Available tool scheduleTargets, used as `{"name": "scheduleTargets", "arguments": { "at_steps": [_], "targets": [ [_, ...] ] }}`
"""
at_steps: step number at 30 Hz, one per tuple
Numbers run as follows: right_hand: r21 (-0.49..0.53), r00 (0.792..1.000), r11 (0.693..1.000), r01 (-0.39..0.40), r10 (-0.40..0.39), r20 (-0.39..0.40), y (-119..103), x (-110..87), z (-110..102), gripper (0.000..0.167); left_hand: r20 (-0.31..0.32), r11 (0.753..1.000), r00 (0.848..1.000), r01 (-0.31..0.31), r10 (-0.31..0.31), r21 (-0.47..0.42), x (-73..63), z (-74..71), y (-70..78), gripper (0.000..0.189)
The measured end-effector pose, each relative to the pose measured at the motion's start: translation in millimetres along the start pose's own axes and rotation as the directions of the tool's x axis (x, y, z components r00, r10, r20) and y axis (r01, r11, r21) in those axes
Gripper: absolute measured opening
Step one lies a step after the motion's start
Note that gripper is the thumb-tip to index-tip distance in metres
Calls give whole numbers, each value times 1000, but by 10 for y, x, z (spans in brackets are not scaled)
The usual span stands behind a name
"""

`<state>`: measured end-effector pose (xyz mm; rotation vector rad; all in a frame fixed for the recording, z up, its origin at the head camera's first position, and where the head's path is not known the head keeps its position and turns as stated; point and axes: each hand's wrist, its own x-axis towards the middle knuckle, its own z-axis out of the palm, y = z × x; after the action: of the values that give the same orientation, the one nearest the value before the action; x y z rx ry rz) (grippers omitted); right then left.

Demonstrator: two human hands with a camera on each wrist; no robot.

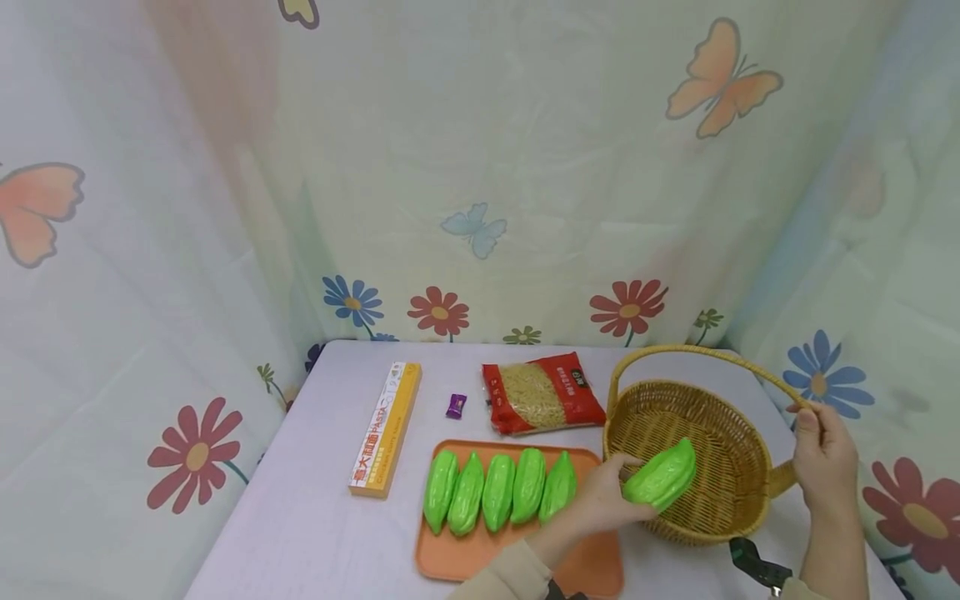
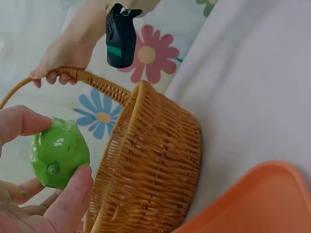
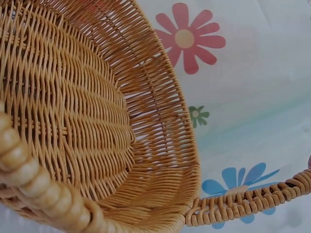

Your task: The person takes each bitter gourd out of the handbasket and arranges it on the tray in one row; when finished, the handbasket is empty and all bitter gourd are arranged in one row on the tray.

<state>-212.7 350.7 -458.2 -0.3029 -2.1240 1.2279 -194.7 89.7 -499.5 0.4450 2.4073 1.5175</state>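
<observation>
My left hand (image 1: 606, 497) pinches a bright green, ridged bitter melon (image 1: 663, 477) between thumb and fingers. In the head view that melon overlaps the near left part of a round wicker basket (image 1: 731, 500). The left wrist view shows the melon (image 2: 60, 153) end-on, its small stem nub facing the camera. At the right, my right hand (image 1: 825, 454) grips the basket's arched handle (image 1: 712, 351). The right wrist view looks into the basket (image 3: 73, 111), where bare woven bottom shows; the right hand itself is out of that view.
Several more green melons (image 1: 498, 492) lie in a row on an orange tray (image 1: 457, 565) left of the basket. Behind it are a red bag of pasta (image 1: 540, 393) and a small purple candy (image 1: 456, 406). A yellow-and-white pasta box (image 1: 386, 429) lies farther left.
</observation>
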Motion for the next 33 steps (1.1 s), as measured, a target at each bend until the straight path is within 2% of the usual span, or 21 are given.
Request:
{"name": "scheduleTargets", "arguments": {
  "at_steps": [2,6,9,21,28,33],
  "targets": [
    [-8,1000,1000,-12,12,0,-9,2,-2,19,-9,1000,1000,-15,14,-26,-13,-38,-42,59],
    [-9,1000,1000,-27,27,1,-15,0,2,19,-14,994,996,-89,88,-63,-49,-113,-129,67],
    [-6,1000,1000,-25,25,5,3,-3,5,19,-29,990,992,-128,126,-55,-75,-149,-187,69],
    [-17,1000,1000,-11,11,6,18,20,-7,18,-74,995,992,-99,99,4,-187,-232,-344,64],
    [-24,1000,999,-25,25,0,5,14,-3,17,-118,991,987,-103,113,86,-263,-246,-390,63],
    [-30,999,999,-42,42,18,-5,10,-12,17,-147,991,986,-56,74,122,-322,-247,-410,67]
  ]
}}
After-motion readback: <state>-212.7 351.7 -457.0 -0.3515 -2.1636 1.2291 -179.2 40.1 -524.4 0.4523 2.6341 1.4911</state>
